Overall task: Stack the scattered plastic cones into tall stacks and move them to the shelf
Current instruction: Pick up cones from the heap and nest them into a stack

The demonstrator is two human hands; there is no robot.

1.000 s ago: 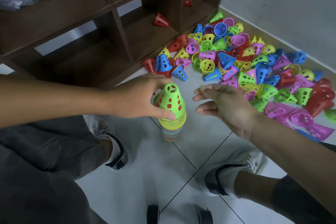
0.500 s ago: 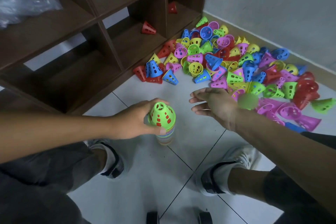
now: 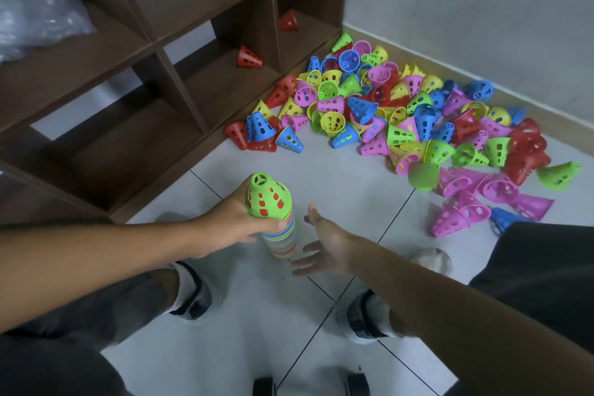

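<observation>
From the head view, my left hand [image 3: 234, 225] grips the stack of cones [image 3: 277, 219] around its upper part, its long axis upright on the floor tiles [image 3: 337, 190] and tilted slightly, while my right hand [image 3: 324, 243] is spread and holds nothing, just beside the stack's base. The shelf [image 3: 199, 51] lies ahead and to my left, so the left hand is nearer. The scattered cones [image 3: 401, 116] crowd the floor ahead to the right, one red cone [image 3: 249, 57] already sits in a low compartment, and I judge the way there clear.

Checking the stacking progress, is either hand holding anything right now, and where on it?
The left hand grips the cone stack around its upper part, just below the green top cone. The right hand is open beside it, holding nothing.
</observation>
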